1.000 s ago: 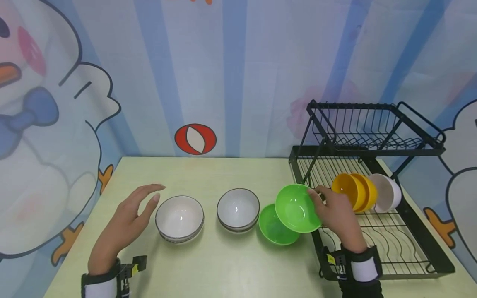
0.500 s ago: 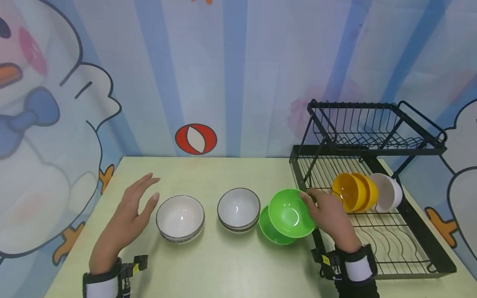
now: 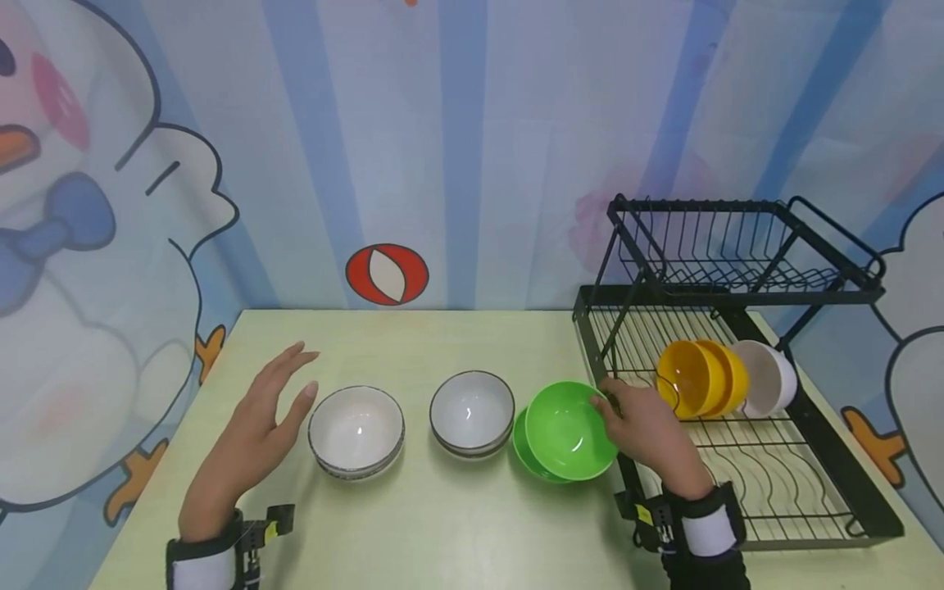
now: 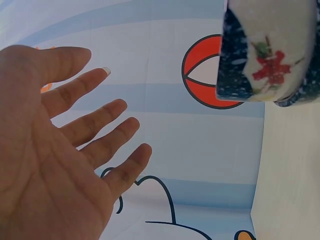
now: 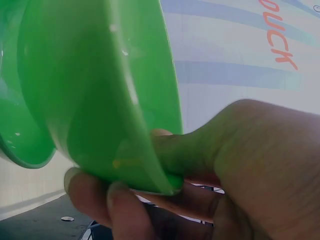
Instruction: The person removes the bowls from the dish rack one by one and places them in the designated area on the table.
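Observation:
My right hand (image 3: 651, 433) pinches the right rim of a green bowl (image 3: 571, 430), thumb inside and fingers beneath the outer wall. That bowl overlaps a second green bowl (image 3: 525, 449) on the table; in the right wrist view the lower bowl (image 5: 25, 135) shows at the left, below the tilted wall of the held bowl (image 5: 95, 100). Left of them sit two stacks of white bowls, the middle stack (image 3: 472, 412) and the left stack (image 3: 356, 430). Beside the left stack my left hand (image 3: 254, 434) hovers with fingers spread, holding nothing; its palm (image 4: 55, 165) shows in the left wrist view.
A black two-tier dish rack (image 3: 811, 459) stands at the right of the table (image 3: 472, 533). On its lower tier, yellow bowls (image 3: 689, 381) and a white cup or bowl (image 3: 767, 378) lean on their sides. A printed curtain (image 3: 509, 164) hangs behind.
The held green bowl has moved left and down over the lower green bowl, covering more of it. My right hand moved with it. The left hand's fingers rose slightly, then stayed.

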Action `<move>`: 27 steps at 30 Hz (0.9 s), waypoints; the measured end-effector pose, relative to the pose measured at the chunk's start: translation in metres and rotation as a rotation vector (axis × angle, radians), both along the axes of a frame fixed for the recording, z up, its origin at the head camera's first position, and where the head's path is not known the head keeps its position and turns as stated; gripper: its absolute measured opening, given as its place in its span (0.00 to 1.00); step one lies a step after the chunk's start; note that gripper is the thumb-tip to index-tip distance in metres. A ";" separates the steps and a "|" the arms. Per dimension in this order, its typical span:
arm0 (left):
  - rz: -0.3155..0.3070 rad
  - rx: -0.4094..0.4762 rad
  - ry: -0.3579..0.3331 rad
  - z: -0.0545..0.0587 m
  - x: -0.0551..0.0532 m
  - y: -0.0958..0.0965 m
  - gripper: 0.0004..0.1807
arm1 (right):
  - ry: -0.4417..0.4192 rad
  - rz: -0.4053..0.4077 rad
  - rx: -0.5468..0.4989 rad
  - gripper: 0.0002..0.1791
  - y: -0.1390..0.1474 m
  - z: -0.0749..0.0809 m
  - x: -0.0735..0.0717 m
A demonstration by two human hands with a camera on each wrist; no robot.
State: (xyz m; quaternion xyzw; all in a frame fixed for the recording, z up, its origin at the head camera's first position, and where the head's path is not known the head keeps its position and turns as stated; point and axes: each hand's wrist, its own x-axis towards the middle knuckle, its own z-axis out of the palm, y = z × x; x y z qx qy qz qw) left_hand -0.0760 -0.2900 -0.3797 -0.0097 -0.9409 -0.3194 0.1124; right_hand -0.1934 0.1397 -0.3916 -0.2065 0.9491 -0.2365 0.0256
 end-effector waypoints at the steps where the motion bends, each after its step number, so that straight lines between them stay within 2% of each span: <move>1: -0.001 0.000 -0.007 0.000 0.000 0.000 0.30 | -0.008 0.002 0.002 0.19 0.000 0.000 0.000; 7: -0.017 0.004 -0.029 0.001 0.001 0.000 0.35 | -0.035 0.003 0.008 0.18 -0.001 0.000 0.000; 13: -0.018 0.002 -0.028 0.002 0.001 0.000 0.35 | -0.046 -0.012 0.014 0.17 -0.003 0.000 0.002; 21: -0.014 0.000 -0.022 0.002 0.001 -0.001 0.35 | -0.105 -0.028 -0.004 0.15 -0.005 -0.001 0.003; 27: -0.018 0.001 -0.018 0.002 0.001 -0.001 0.35 | -0.060 -0.032 0.022 0.08 -0.002 -0.006 0.001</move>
